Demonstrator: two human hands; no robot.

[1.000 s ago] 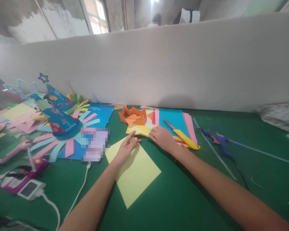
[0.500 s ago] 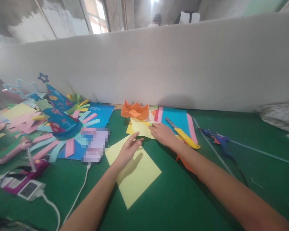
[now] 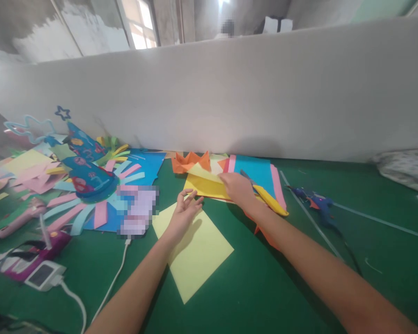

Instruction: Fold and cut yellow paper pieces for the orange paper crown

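My right hand [image 3: 239,189] is closed on the right end of a pale yellow paper [image 3: 202,170], whose left part is lifted at a slant. Beneath it lies a brighter yellow sheet [image 3: 205,187]. My left hand [image 3: 185,214] hovers over a pale yellow square sheet [image 3: 204,257], fingers apart and holding nothing. Just behind the yellow sheet stands a folded orange paper piece [image 3: 184,163] with pointed peaks. A yellow utility knife [image 3: 270,200] lies right of my right hand, partly across blue and pink sheets [image 3: 254,166]. More orange paper [image 3: 266,236] shows under my right forearm.
Cone party hats [image 3: 90,178] stand on blue card at the left, ringed by paper strips. Nearby are a blurred-out phone-like object [image 3: 139,211] on a white cable [image 3: 116,273] and a white adapter [image 3: 45,274]. A blue glue gun [image 3: 318,204] lies right; a pale partition [image 3: 209,93] rises behind.
My right hand's fingers have closed, and the pale yellow paper now slants up, exposing more bright yellow. The orange folded piece has shifted slightly left. My left hand's fingers have curled upward a little.
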